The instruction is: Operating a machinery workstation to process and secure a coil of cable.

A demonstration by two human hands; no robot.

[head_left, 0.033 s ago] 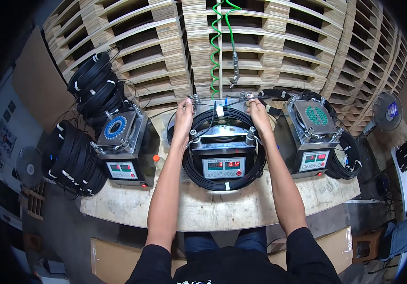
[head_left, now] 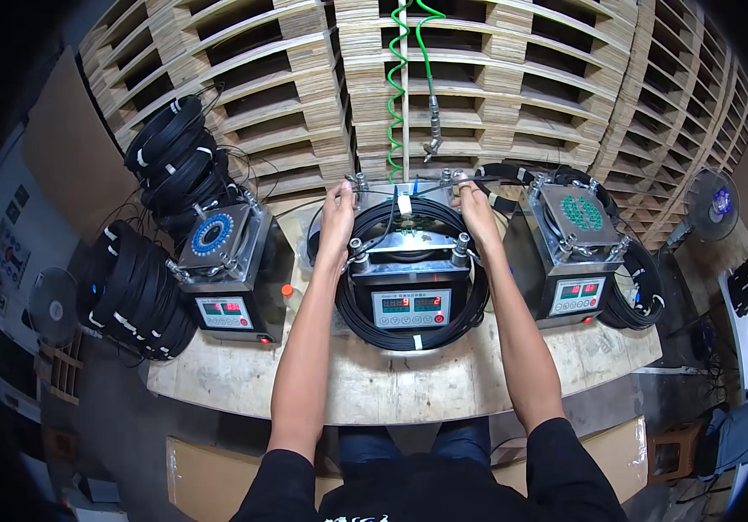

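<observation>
Flanking hands [head_left: 337, 217] [head_left: 476, 216] on cable coil [head_left: 409, 335]: winding machines [head_left: 226, 274] [head_left: 578, 257].

Side machines [head_left: 226, 274] [head_left: 578, 252] hem the middle winder [head_left: 409, 278], bare bench front [head_left: 391, 383], pallets [head_left: 496, 96] behind

Both bare hands, the left hand [head_left: 337, 217] and the right hand [head_left: 473, 213], rest on the far side of a black cable coil [head_left: 409, 335] whose plastic jacket looks smooth and slightly glossy, bound with small white ties. It rings the middle machine [head_left: 409, 287], made of brushed grey metal with shiny steel posts and a glossy display panel. The left machine [head_left: 226, 270] and right machine [head_left: 578, 252] show the same dull metal plates. The workbench [head_left: 391, 383] is pale, worn wood, rough and stained. Far behind, the stacked pallets [head_left: 243, 78] are raw, unfinished timber. A green coiled hose [head_left: 400, 78] looks like glossy plastic. The sleeves are matt black cloth.
</observation>
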